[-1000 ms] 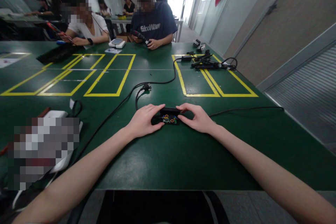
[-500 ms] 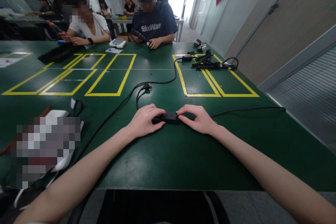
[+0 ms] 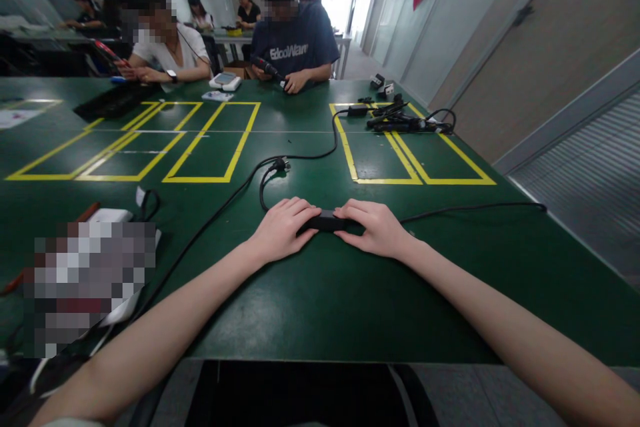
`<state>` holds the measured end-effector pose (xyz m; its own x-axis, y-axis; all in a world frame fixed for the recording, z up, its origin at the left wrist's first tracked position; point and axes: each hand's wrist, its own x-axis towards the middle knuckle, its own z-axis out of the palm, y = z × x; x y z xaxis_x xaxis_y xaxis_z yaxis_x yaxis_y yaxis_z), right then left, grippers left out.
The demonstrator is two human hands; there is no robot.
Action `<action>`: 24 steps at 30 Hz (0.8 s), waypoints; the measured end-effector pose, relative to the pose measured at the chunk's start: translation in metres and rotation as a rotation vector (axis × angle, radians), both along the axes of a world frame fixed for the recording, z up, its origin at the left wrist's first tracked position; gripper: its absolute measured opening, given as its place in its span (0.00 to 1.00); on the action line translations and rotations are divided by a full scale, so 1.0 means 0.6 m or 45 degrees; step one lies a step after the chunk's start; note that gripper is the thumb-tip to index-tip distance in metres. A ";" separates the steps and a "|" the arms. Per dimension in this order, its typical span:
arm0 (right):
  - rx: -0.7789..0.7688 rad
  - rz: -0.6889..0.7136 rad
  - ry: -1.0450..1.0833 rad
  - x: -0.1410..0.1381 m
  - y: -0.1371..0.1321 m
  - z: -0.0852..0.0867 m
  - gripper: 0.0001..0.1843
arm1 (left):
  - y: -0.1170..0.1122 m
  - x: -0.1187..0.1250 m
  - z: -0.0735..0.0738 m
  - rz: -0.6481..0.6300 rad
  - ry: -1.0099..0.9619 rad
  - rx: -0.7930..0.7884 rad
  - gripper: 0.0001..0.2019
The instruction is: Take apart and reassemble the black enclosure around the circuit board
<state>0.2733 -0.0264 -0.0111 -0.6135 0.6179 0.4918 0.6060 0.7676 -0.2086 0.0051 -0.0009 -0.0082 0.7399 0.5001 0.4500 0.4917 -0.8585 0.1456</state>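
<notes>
A black power adapter [image 3: 327, 221], a small oblong block, lies on the green table [image 3: 280, 307] between my hands. My left hand [image 3: 286, 229] grips its left end, thumb on the near side and fingers on the far side. The right end is pinched the same way by my right hand [image 3: 374, 227]. Beyond my left hand lies a black power plug [image 3: 279, 165], its short cord curving back toward that hand. From behind my right hand a thin black cable [image 3: 470, 209] runs off to the right. My fingers cover both ends of the adapter.
Another long black cord [image 3: 220, 205] crosses the table on the left. Yellow tape outlines [image 3: 227, 181] mark the surface. Black adapters and cables [image 3: 400, 121] are heaped at the far right. A pixelated pile [image 3: 95, 267] sits left of my arm. Two people work across the table.
My right hand's fingers have closed further round the adapter's right end, and my left hand has slid slightly right along it. The adapter stays in about the same place.
</notes>
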 end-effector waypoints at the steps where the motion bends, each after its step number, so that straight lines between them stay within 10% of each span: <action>1: 0.017 -0.001 -0.011 0.000 0.000 0.001 0.10 | 0.001 0.001 0.000 0.005 0.007 0.004 0.14; 24: 0.040 0.161 0.019 -0.022 -0.012 0.007 0.05 | -0.018 0.014 -0.004 -0.115 -0.017 -0.171 0.14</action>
